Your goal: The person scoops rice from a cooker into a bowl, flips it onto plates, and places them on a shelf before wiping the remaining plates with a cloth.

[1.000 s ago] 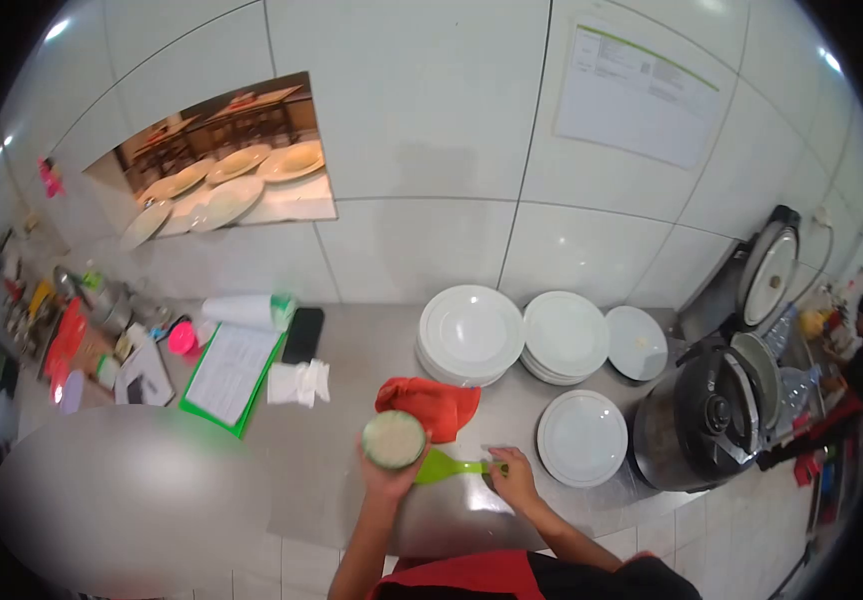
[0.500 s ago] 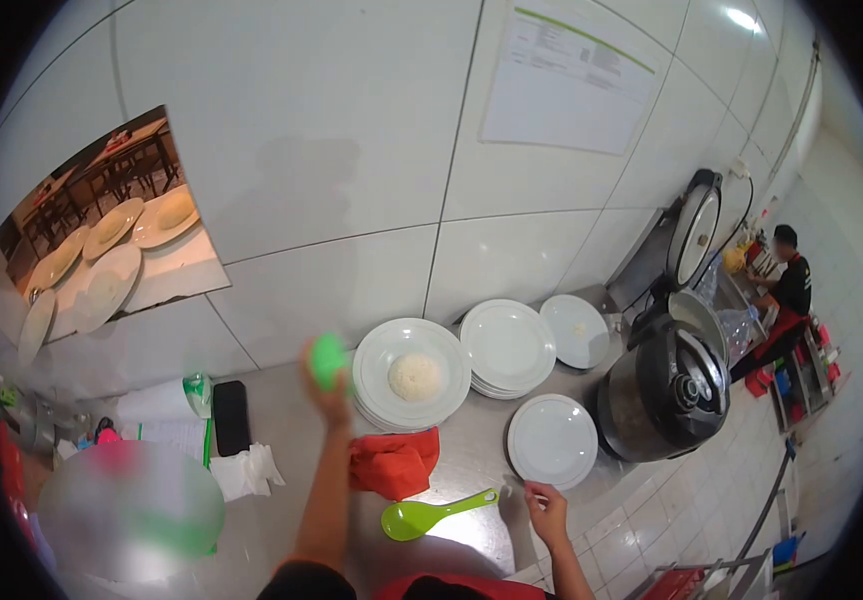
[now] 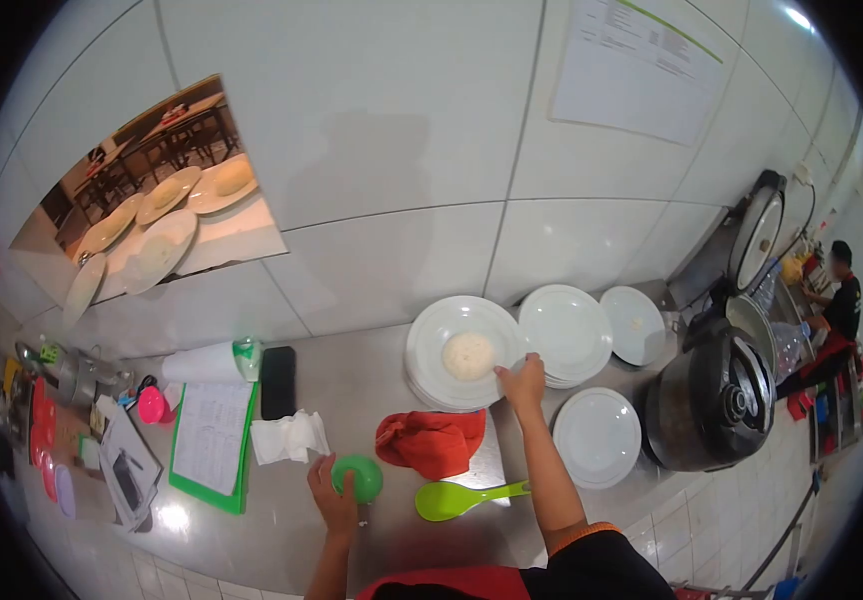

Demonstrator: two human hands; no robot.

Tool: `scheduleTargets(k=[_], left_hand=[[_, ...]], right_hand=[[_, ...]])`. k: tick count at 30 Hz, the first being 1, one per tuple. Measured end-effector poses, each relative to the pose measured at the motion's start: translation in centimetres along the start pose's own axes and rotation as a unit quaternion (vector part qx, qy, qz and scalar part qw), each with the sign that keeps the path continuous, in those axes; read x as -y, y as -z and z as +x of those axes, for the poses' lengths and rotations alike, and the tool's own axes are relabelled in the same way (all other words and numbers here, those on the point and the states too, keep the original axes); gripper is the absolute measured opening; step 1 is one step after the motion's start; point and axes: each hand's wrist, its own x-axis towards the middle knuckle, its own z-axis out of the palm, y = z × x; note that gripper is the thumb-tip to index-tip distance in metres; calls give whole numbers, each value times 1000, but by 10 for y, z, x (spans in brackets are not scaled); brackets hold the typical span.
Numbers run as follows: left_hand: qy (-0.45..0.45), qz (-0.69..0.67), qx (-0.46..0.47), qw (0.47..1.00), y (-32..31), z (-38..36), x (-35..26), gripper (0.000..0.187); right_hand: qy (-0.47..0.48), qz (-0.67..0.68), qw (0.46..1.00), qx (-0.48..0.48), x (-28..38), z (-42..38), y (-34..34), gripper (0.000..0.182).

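Observation:
My left hand [image 3: 335, 497] grips a small green bowl [image 3: 362, 477] low over the steel counter, with the thumb against its side. Farther back, my right hand [image 3: 523, 384] has its fingers closed at the right rim of the top white plate [image 3: 433, 372] in a stack. A rounded mound of white rice [image 3: 468, 356] sits in that plate. Between my hands lie a crumpled red cloth [image 3: 430, 444] and, in front of it, a lime-green rice paddle [image 3: 462, 499].
More white plates [image 3: 565, 335] stand stacked to the right, with a smaller plate [image 3: 634, 326] behind and a single plate [image 3: 597, 438] in front. A black rice cooker [image 3: 709, 405] stands beyond. Leftward are tissues [image 3: 290, 437], a phone [image 3: 279, 383] and a green clipboard [image 3: 214, 440]. A person [image 3: 837, 305] works far right.
My left hand has brought the green bowl from beside the plate stack down toward me. My right hand has moved from the single plate to the rice plate's rim. The view has shifted left.

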Motion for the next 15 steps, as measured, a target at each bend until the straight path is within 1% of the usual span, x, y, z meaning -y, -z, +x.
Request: scheduleTargets(k=[1, 2, 3, 4, 5, 7, 8, 9, 10, 11, 12, 13, 15], left_hand=[[4, 4, -9, 1000, 8, -1, 6, 40], [102, -114, 17, 988, 19, -4, 15, 30], [196, -231, 41, 952, 28, -8, 22, 21], [198, -228, 31, 953, 38, -12, 27, 21], [193, -230, 2, 954, 49, -15, 31, 16], [186, -227, -52, 955, 77, -26, 45, 15], [218, -214, -54, 951, 92, -36, 57, 13], [250, -204, -57, 945, 103, -45, 71, 11], [247, -202, -76, 945, 113, -55, 88, 11], [264, -190, -76, 943, 122, -66, 106, 12], [280, -179, -73, 940, 131, -75, 122, 14], [276, -180, -80, 941, 139, -81, 135, 14], [292, -164, -111, 936, 151, -90, 160, 14]], right_hand=[[9, 4, 1000, 4, 2, 2, 3, 66], [-36, 18, 999, 33, 4, 3, 6, 66], [-80, 32, 994, 62, 5, 5, 7, 67], [-81, 47, 994, 56, 2, 5, 7, 70], [-80, 64, 993, 51, -4, 1, 5, 72], [-24, 127, 991, -45, -34, -8, -19, 67], [-58, 276, 959, 11, -30, -16, -12, 64], [-91, 415, 902, 71, -24, -26, 2, 63], [-112, 456, 879, 89, -29, -29, 6, 64], [-136, 493, 853, 106, -31, -34, 9, 65], [-129, 502, 850, 95, -21, -46, 17, 63], [-124, 510, 847, 82, -12, -60, 27, 61], [-140, 523, 838, 63, -11, -82, 34, 62]])
